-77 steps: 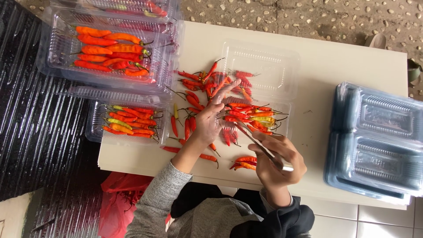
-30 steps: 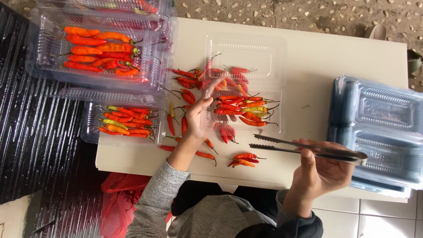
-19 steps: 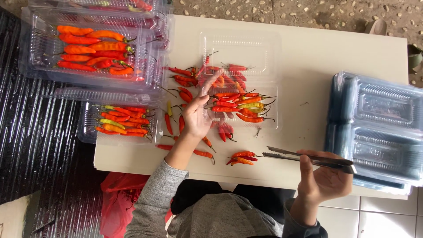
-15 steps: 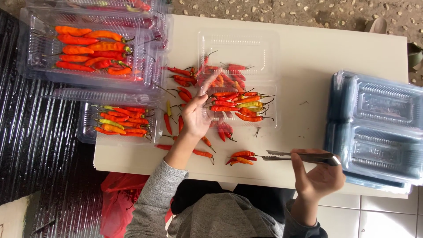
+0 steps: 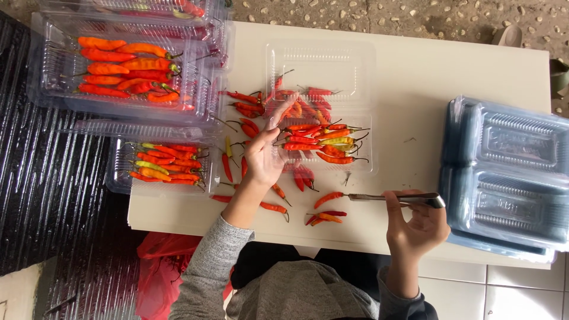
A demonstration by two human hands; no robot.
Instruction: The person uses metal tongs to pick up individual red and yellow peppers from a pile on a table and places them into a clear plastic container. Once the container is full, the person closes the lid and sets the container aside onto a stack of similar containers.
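Nearest the person, the right hand [image 5: 415,228] grips a pair of metal tongs [image 5: 394,198], fingers clamped around the handle end. Since 2.6 s ago that hand has swung away from the open tray and come down toward the near edge of the white table [image 5: 415,89]; the tong tips now point left, just beside a red chili [image 5: 328,199] lying loose on the table, with 2 or 3 more chilies [image 5: 325,218] a little nearer the person. Whether the tips touch the chili cannot be told. The shift reads as the tongs going for a fresh chili off the table.

Farther out, the left hand [image 5: 264,157] has hardly moved — it rests on the scattered chilies at the near-left corner of the open clear tray [image 5: 323,62], fingers slightly spread and stretched toward the chilies lined up in the tray's near half [image 5: 323,142].

Farther left sit filled clear trays of chilies [image 5: 127,74], stacked. To the right lies a stack of empty bluish lidded trays [image 5: 510,178], untouched across all frames.
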